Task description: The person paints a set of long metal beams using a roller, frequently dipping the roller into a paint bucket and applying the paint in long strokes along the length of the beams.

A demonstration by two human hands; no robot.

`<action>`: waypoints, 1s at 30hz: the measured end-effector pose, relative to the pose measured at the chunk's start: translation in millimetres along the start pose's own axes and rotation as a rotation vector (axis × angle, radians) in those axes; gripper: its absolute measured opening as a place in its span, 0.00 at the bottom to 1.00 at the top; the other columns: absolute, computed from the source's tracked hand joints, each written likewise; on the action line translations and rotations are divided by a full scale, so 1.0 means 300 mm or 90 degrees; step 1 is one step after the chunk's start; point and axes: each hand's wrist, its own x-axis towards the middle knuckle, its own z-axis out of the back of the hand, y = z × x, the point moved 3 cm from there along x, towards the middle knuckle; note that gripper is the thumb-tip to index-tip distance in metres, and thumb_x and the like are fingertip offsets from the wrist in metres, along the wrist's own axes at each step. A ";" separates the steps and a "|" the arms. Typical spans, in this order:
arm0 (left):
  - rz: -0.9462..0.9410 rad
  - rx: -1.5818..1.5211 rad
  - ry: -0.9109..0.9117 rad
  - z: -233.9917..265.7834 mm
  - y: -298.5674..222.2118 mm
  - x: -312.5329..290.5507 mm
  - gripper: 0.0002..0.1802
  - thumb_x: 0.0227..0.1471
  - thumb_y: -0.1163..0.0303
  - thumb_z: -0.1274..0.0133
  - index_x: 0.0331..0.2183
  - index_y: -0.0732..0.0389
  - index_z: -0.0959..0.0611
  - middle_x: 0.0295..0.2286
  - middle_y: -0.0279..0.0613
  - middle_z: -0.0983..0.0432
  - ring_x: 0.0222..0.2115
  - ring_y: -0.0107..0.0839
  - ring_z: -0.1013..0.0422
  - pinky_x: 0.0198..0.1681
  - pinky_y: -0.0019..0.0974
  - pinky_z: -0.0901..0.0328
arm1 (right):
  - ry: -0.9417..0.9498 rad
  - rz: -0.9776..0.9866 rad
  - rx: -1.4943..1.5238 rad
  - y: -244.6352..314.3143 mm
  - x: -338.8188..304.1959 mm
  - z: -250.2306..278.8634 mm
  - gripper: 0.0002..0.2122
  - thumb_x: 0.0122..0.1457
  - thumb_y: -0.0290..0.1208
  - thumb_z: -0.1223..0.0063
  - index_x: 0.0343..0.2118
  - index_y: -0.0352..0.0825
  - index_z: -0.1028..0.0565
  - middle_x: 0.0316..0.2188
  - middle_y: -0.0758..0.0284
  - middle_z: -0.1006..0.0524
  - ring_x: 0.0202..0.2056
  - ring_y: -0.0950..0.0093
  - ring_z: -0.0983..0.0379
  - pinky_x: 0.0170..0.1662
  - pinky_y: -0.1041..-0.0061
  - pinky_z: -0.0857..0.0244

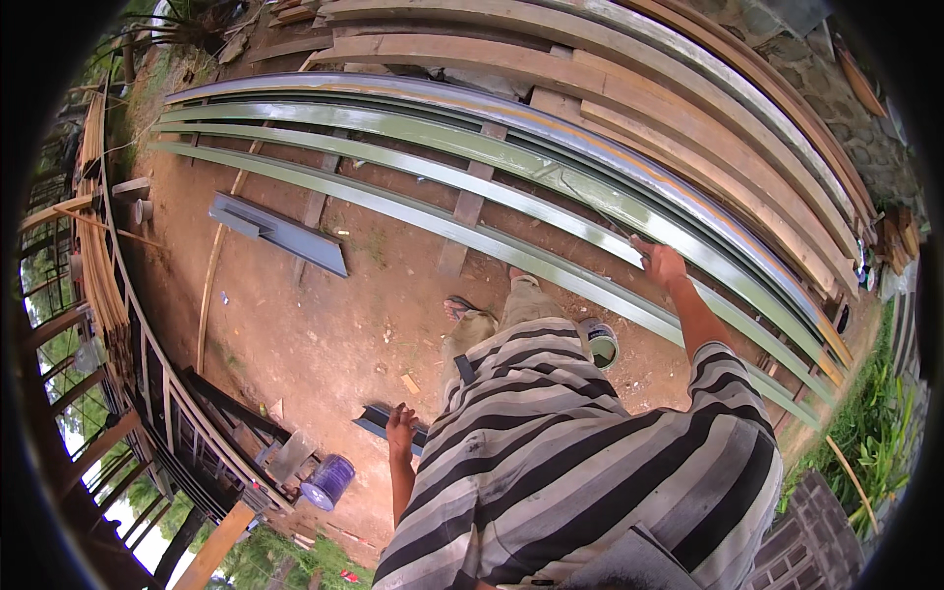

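My right hand (663, 262) reaches out over a row of long metal beams, its fingers closed near the green painted beam (472, 179). A thin dark line runs from the fingertips toward the beams behind; I cannot make out whether it is a handle. Closer to my feet lies another green beam (423, 228), its top shiny. An open paint can (602, 344) with green inside stands on the ground beside my leg. My left hand (401, 421) hangs low at my side, its fingers loosely apart and nothing visible in them, above a short dark metal piece (376, 423).
Wooden planks (472, 54) are stacked beyond the beams. Wooden crosspieces (470, 202) lie under the beams. A short grey metal channel (278, 234) rests on the dirt to the left, near a long thin pole (209, 285). A purple bucket (327, 482) stands at the lower left.
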 end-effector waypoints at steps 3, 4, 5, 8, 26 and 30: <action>0.002 -0.003 -0.021 -0.024 -0.065 -0.011 0.28 0.66 0.54 0.50 0.61 0.57 0.28 0.49 0.43 0.22 0.44 0.32 0.25 0.42 0.38 0.34 | -0.009 -0.051 -0.007 0.030 -0.037 -0.014 0.28 0.59 0.32 0.45 0.63 0.64 0.30 0.43 0.55 0.18 0.44 0.51 0.22 0.51 0.54 0.28; -0.022 -0.014 -0.072 -0.048 -0.133 -0.032 0.20 0.68 0.59 0.51 0.55 0.60 0.25 0.37 0.42 0.21 0.35 0.34 0.23 0.36 0.30 0.32 | 0.004 -0.067 -0.007 0.009 -0.075 -0.020 0.28 0.59 0.32 0.45 0.63 0.65 0.30 0.42 0.55 0.18 0.44 0.51 0.21 0.50 0.54 0.28; -0.017 -0.023 -0.064 -0.034 -0.128 -0.036 0.23 0.67 0.57 0.51 0.57 0.59 0.26 0.40 0.42 0.21 0.37 0.33 0.24 0.38 0.33 0.33 | 0.018 -0.068 -0.011 0.009 -0.099 -0.013 0.29 0.59 0.32 0.45 0.63 0.66 0.31 0.42 0.55 0.18 0.43 0.51 0.21 0.50 0.54 0.27; -0.006 -0.054 -0.048 0.025 -0.046 -0.018 0.27 0.66 0.54 0.50 0.61 0.56 0.27 0.47 0.41 0.21 0.42 0.31 0.25 0.41 0.38 0.34 | 0.016 -0.048 -0.006 0.062 -0.082 0.002 0.29 0.58 0.30 0.44 0.63 0.64 0.30 0.42 0.55 0.18 0.44 0.52 0.21 0.50 0.54 0.27; 0.015 -0.037 -0.059 -0.018 0.014 -0.115 0.26 0.66 0.57 0.50 0.60 0.58 0.27 0.43 0.38 0.20 0.37 0.28 0.24 0.38 0.36 0.34 | -0.016 0.036 0.006 0.496 0.221 0.009 0.26 0.59 0.30 0.49 0.62 0.57 0.28 0.44 0.54 0.18 0.44 0.53 0.21 0.51 0.54 0.28; 0.045 -0.056 -0.057 -0.005 0.041 -0.102 0.26 0.66 0.56 0.51 0.60 0.57 0.27 0.43 0.38 0.20 0.39 0.29 0.24 0.40 0.40 0.34 | -0.034 0.059 0.035 0.682 0.332 0.010 0.25 0.59 0.31 0.48 0.62 0.55 0.28 0.44 0.54 0.18 0.46 0.53 0.21 0.52 0.54 0.28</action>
